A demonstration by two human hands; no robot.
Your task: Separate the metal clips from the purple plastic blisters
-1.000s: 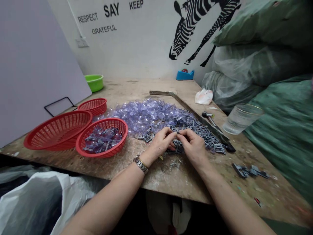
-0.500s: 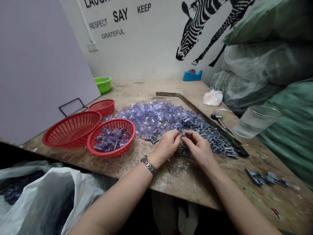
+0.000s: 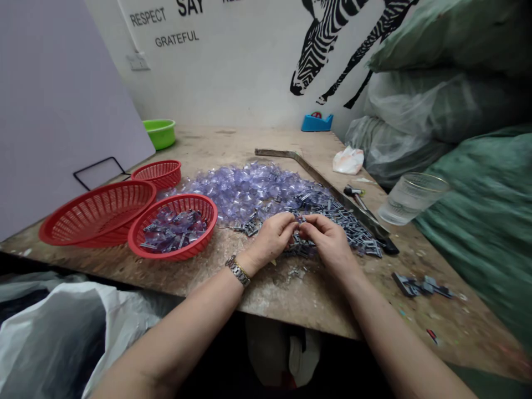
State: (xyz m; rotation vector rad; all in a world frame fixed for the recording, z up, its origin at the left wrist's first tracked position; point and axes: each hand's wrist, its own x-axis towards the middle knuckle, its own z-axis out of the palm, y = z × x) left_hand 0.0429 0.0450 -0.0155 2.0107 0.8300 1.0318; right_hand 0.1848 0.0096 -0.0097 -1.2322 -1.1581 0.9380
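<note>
My left hand [image 3: 271, 239], with a metal watch [image 3: 238, 270] on its wrist, has its thumb and fingers closed in a pinch. Opposite it, the fingertips of my right hand [image 3: 330, 241] are closed too, nearly touching the left ones. Between them is a small plastic part [image 3: 300, 219], partly hidden by the fingers. Under and behind the hands spread grey plastic pieces [image 3: 353, 224], heaped against a mound of clear purplish plastic pieces [image 3: 245, 188]. To the left, a red basket [image 3: 135, 244] holds clear and grey pieces.
Two more red baskets [image 3: 54, 230] [image 3: 174, 173] stand at the left, near a green basin [image 3: 164, 134]. A bent metal strip [image 3: 316, 176] borders the pile. At the right are a hammer-like tool [image 3: 361, 198], a glass [image 3: 401, 208], dark grey parts [image 3: 424, 286] and stacked sacks [image 3: 477, 183].
The camera has turned slightly, so most of the scene sits further left and higher. Both hands stay together at the small part, which shows a little differently between the fingertips.
</note>
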